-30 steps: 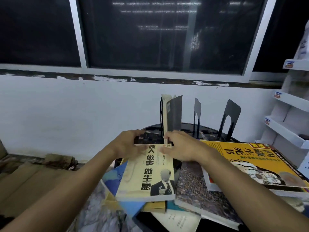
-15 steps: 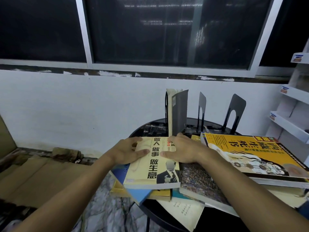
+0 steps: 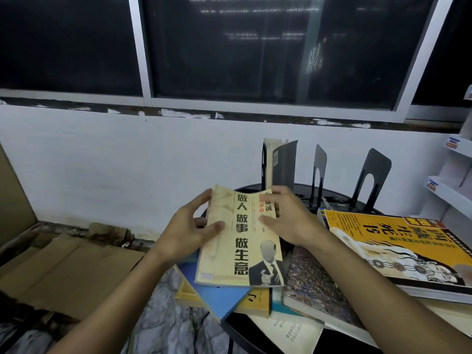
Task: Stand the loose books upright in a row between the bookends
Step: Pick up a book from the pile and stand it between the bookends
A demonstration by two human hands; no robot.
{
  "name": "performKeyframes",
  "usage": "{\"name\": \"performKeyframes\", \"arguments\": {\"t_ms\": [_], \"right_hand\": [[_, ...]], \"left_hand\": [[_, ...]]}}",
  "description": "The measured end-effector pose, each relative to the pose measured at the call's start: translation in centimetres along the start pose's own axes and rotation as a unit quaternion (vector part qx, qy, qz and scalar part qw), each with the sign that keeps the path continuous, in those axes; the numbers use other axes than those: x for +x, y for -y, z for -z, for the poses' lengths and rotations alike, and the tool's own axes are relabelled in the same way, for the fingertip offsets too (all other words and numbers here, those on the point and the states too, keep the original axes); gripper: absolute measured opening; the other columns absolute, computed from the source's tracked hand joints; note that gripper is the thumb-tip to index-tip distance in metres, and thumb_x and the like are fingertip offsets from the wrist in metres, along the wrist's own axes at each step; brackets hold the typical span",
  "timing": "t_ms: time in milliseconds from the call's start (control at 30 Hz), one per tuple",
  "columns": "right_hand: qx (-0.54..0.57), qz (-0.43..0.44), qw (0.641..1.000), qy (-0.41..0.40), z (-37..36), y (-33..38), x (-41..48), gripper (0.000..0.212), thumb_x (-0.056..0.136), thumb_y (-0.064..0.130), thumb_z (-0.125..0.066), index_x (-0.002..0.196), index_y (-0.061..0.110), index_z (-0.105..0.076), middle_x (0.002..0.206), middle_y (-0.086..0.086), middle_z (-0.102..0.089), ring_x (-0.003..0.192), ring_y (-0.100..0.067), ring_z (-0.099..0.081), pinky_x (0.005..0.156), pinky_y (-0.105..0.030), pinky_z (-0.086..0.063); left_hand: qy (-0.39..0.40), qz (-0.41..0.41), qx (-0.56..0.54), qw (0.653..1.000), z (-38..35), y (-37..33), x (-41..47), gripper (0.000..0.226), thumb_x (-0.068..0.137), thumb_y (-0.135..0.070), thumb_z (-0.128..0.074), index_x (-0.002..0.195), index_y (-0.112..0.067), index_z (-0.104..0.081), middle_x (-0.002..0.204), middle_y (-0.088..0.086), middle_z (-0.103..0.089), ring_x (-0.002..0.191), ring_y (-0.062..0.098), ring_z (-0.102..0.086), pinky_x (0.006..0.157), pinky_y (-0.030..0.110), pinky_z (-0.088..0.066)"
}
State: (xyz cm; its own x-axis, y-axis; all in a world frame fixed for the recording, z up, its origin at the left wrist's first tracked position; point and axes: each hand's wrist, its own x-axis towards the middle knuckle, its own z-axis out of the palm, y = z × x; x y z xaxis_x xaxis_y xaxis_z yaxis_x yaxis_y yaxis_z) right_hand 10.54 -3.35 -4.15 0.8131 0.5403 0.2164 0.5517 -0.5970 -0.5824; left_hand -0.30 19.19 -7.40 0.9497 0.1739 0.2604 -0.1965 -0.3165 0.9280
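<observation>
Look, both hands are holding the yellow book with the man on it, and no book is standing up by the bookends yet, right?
Not quite. The head view shows both hands, left hand and right hand, on the yellow book, but one grey book already stands upright against the leftmost bookend.

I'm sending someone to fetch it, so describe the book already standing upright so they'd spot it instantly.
On the round black table under the window, find the three black bookends. The grey book leans against the leftmost one, the only book standing; all others lie flat.
</observation>
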Motion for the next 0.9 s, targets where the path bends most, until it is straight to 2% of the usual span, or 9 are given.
{"name": "performKeyframes", "arguments": {"t_ms": [100,167,233,300,400,533,600,733,900], "right_hand": [[0.048,0.04,0.997,-0.052,0.2,0.0,1.1,0.05,0.093,0.013,-0.07,0.141,0.016,-0.056,0.156,0.008,-0.028,0.142,-0.016,-0.037,0.118,-0.037,-0.034],[0.071,0.083,0.99,-0.086,0.8,0.2,1.8,0.047,0.093,0.011,-0.07,0.137,0.021,-0.06,0.154,0.011,-0.03,0.141,-0.013,-0.037,0.117,-0.04,-0.036],[0.087,0.123,0.983,-0.104,1.6,0.8,2.3,0.049,0.092,0.008,-0.069,0.136,0.027,-0.06,0.154,0.014,-0.03,0.141,-0.009,-0.037,0.116,-0.039,-0.037],[0.12,0.143,0.977,-0.104,2.3,1.5,2.5,0.052,0.092,0.005,-0.068,0.136,0.033,-0.06,0.154,0.016,-0.03,0.141,-0.004,-0.036,0.116,-0.034,-0.037],[0.148,0.163,0.972,-0.085,3.0,2.0,2.3,0.054,0.093,0.008,-0.068,0.138,0.037,-0.058,0.157,0.015,-0.027,0.142,-0.001,-0.033,0.118,-0.032,-0.034],[0.122,0.162,0.975,-0.094,3.8,1.6,1.0,0.053,0.094,0.022,-0.069,0.143,0.036,-0.053,0.155,0.016,-0.031,0.145,-0.001,-0.026,0.12,-0.037,-0.031],[0.11,0.158,0.974,-0.116,4.5,1.5,-0.3,0.052,0.094,0.026,-0.068,0.143,0.034,-0.052,0.149,0.013,-0.037,0.141,0.001,-0.032,0.118,-0.037,-0.035],[0.182,0.149,0.965,-0.118,6.7,1.5,-3.7,0.044,0.099,0.022,-0.06,0.142,0.027,-0.056,0.127,0.01,-0.056,0.118,-0.004,-0.057,0.099,-0.035,-0.053],[0.281,0.136,0.944,-0.106,9.2,1.3,-7.7,0.034,0.103,0.016,-0.05,0.135,0.021,-0.061,0.131,-0.001,-0.062,0.118,-0.016,-0.063,0.086,-0.041,-0.06]], "left_hand": [[-0.047,-0.037,-0.059,0.996,0.0,-1.0,-0.3,0.087,0.089,-0.006,-0.074,0.159,-0.028,-0.028,0.146,-0.027,-0.05,0.11,0.01,-0.072,0.078,0.036,-0.064],[-0.074,-0.056,-0.108,0.99,-0.1,-1.7,-0.4,0.091,0.087,-0.002,-0.073,0.16,-0.026,-0.025,0.152,-0.02,-0.045,0.114,0.013,-0.07,0.08,0.036,-0.063],[-0.065,-0.067,-0.149,0.984,-0.4,-2.5,-0.5,0.082,0.084,0.001,-0.073,0.156,-0.016,-0.037,0.147,-0.008,-0.057,0.114,0.021,-0.071,0.082,0.039,-0.063],[-0.034,-0.081,-0.157,0.984,-1.2,-3.2,-0.7,0.06,0.084,0.007,-0.072,0.14,-0.007,-0.054,0.13,0.002,-0.071,0.114,0.026,-0.071,0.085,0.042,-0.062],[-0.005,-0.098,-0.145,0.985,-2.9,-4.1,-1.2,0.05,0.083,0.009,-0.073,0.13,-0.003,-0.06,0.122,0.006,-0.074,0.115,0.025,-0.07,0.089,0.046,-0.061],[0.025,-0.108,-0.125,0.986,-5.0,-4.9,-1.5,0.063,0.083,0.006,-0.076,0.14,-0.009,-0.054,0.131,0.003,-0.07,0.122,0.025,-0.066,0.091,0.045,-0.061],[0.048,-0.114,-0.116,0.985,-5.8,-5.2,-1.5,0.076,0.083,0.005,-0.077,0.15,-0.013,-0.046,0.142,0.0,-0.063,0.131,0.021,-0.06,0.098,0.043,-0.057],[0.09,-0.137,-0.094,0.982,-7.7,-6.2,-1.4,0.087,0.082,0.001,-0.08,0.155,-0.025,-0.04,0.155,-0.009,-0.048,0.144,0.009,-0.045,0.104,0.04,-0.053],[0.081,-0.138,-0.051,0.986,-10.2,-6.4,-1.1,0.084,0.08,-0.02,-0.085,0.151,-0.041,-0.044,0.152,-0.019,-0.046,0.143,0.0,-0.041,0.106,0.041,-0.053]]}}
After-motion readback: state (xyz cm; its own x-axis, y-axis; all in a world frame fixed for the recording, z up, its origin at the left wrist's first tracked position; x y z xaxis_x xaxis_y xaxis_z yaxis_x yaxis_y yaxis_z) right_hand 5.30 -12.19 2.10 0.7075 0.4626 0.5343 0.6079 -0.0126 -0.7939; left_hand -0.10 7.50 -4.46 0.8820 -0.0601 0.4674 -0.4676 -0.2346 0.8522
